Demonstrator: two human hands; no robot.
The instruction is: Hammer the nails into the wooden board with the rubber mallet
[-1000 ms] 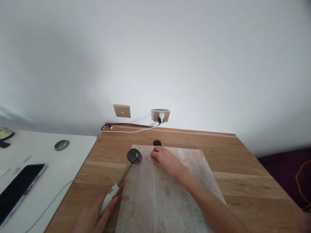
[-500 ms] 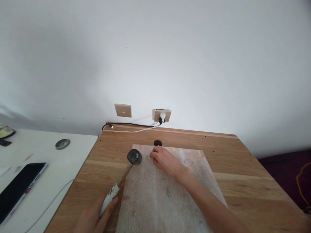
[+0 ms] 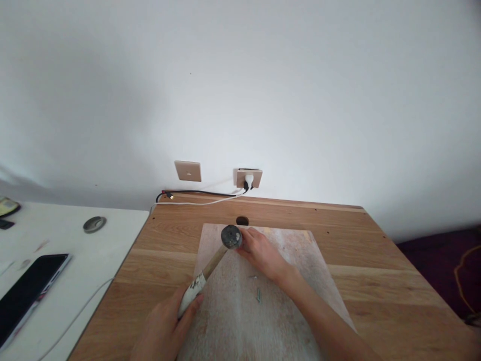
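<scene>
My left hand [image 3: 169, 318] is wrapped round the white-covered grip of a mallet [image 3: 216, 263] with a wooden handle. Its round dark head [image 3: 231, 236] hangs over the far part of a worn whitish board [image 3: 229, 306], right beside my right hand [image 3: 261, 250]. The fingers of that hand are pinched together low over the board. Whatever they hold is hidden behind the mallet head and the fingers. Several small metal screws lie loose on the board; one screw [image 3: 259, 295] is nearer to me, another small metal piece [image 3: 253, 277] just beyond it.
The board lies on a wooden table [image 3: 150, 281] with a round hole [image 3: 242, 220] near the wall. Behind run cables [image 3: 199, 192] to a wall socket [image 3: 249, 178]. On the white table at left are a tape roll [image 3: 94, 224] and a phone-like dark device [image 3: 30, 291].
My left hand has moved right and slightly forward with the mallet, so its head now sits against the view of my right fingertips. My right hand stays nearly in place, still pinched.
</scene>
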